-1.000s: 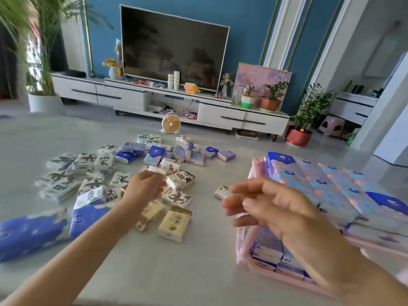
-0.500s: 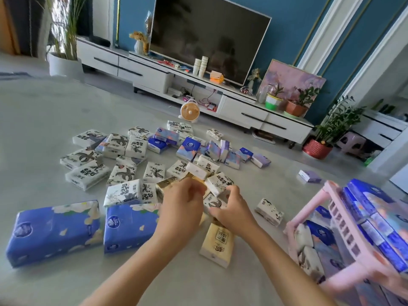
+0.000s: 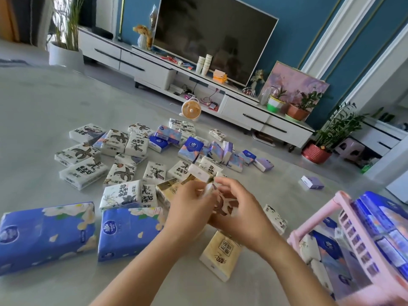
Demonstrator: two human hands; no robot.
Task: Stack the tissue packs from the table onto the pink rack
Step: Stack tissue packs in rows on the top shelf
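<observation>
Tissue packs point(image 3: 123, 171) scattered mid-table — rack point(image 3: 357, 237) at right, packs on it.

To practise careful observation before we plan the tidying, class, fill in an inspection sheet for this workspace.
Surface: grey table, packs spread across it.
Job's things: small tissue packs scattered; two large blue packs at left; pink rack at right, wrapped blue bundles on top.
Clutter: nothing seen.
Hands: left hand and right hand meet over the pile, fingers curled on small packs.
Cables: loose wires on the television stand shelf.
Surroundings: television, small fan, potted plants.
</observation>
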